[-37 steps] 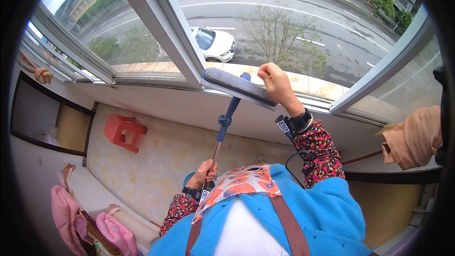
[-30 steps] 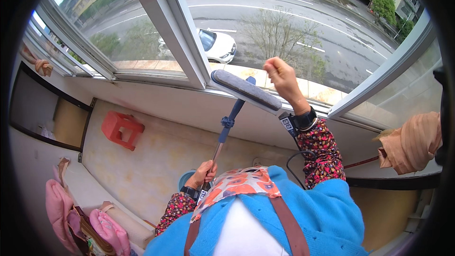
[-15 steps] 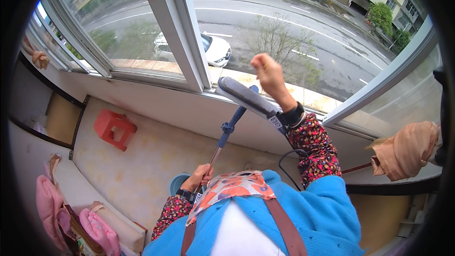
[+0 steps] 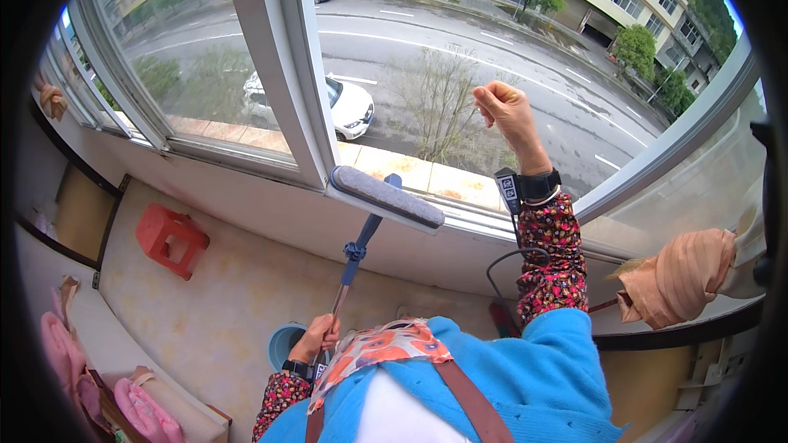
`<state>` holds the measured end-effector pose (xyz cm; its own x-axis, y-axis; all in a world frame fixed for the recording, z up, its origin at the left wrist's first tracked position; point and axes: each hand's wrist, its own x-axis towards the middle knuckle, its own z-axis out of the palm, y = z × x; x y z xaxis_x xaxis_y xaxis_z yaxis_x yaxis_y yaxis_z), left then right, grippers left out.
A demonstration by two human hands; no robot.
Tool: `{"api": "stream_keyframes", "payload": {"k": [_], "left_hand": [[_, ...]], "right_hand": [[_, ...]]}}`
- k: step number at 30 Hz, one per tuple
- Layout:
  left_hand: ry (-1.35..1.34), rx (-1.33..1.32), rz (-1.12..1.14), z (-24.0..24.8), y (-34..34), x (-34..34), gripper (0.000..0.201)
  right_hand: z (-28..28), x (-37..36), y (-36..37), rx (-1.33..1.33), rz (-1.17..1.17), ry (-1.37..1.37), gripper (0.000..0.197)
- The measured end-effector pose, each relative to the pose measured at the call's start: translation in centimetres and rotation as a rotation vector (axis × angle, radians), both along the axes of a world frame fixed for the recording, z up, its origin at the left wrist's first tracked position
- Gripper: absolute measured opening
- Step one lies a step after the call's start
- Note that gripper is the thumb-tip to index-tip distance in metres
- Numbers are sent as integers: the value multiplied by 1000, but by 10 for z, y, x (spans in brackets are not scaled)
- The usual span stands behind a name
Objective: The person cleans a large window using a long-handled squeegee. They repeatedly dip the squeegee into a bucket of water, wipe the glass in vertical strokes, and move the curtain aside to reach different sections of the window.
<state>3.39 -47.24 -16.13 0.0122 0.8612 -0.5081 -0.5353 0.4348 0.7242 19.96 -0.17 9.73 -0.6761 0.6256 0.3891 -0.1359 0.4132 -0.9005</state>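
Observation:
My left hand [image 4: 318, 338] is wrapped round the metal pole of a window mop [image 4: 386, 197]. A long grey fuzzy pad covers its head, which joins the pole by a blue neck. The head is up at the windowsill [image 4: 443, 180], pad facing up. My right hand [image 4: 502, 111] reaches out through the open window, beyond the mop head and not touching it. Its thumb and fingers are pinched together; anything between them is too small or hidden to make out. Both wrists carry black bands, and a cable runs along the right sleeve.
A red plastic stool [image 4: 171, 239] stands on the floor at the left. Beside my left hand is a blue bucket [image 4: 283, 344]. Pink bundles [image 4: 148, 410] lie at lower left. A sliding window frame [image 4: 283, 66] borders the opening; at right hangs a tied peach curtain [image 4: 677, 279].
My right hand has moved away from the mop head, farther out over the sill. The mop head now shows whole, and the view has shifted slightly right.

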Motion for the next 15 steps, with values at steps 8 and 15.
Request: {"api": "stream_keyframes", "payload": {"k": [8,15], "left_hand": [[40,-37,62,4,-5,9,46],[3,63,49,-5,-11,0,47]], "right_hand": [[-75,18,68,41,-206,-242,25],[-60,20,72,0,-399,-39,19]]}}
